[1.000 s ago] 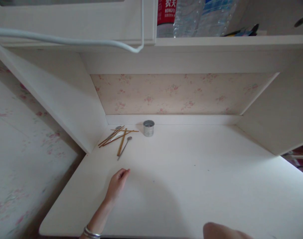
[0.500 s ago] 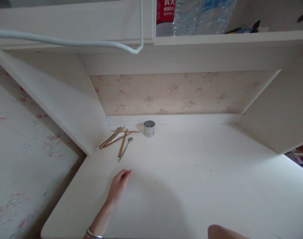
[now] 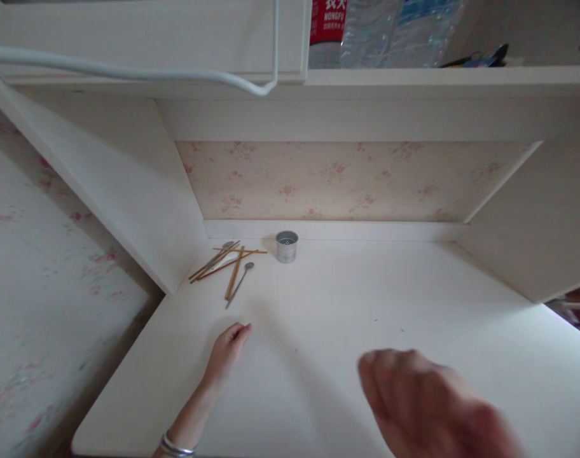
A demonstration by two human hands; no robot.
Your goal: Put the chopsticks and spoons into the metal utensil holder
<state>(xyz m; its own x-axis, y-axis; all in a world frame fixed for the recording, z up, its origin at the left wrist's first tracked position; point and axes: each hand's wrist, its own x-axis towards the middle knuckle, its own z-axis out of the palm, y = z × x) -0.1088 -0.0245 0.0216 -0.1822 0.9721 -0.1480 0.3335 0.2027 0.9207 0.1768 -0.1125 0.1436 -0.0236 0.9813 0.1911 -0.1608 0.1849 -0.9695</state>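
Observation:
My left hand (image 3: 227, 350) rests on the white desk in a loose fist, a silver bangle at its wrist, and nothing shows in it. Just beyond it lie a metal spoon (image 3: 241, 283) and a pair of light chopsticks (image 3: 233, 273). Further left, several chopsticks (image 3: 215, 262) cross over a white spoon (image 3: 229, 257) and another metal spoon (image 3: 227, 245). A perforated metal cup (image 3: 287, 248) stands upright to their right, near the back edge. My right hand (image 3: 423, 394) hovers at the lower right, smeared by motion, so its fingers cannot be read.
A white desk (image 3: 347, 286) spreads beneath, with side panels (image 3: 128, 178) at both ends. Overhead, a shelf (image 3: 414, 76) carries plastic bottles (image 3: 371, 32) and small dark items. A white cable (image 3: 128, 71) hangs across the upper left. Tiny specks dot the desktop.
My right hand has come up into view from the bottom right edge, moving forward and left. The left hand stays put, still curled. The view has shifted slightly.

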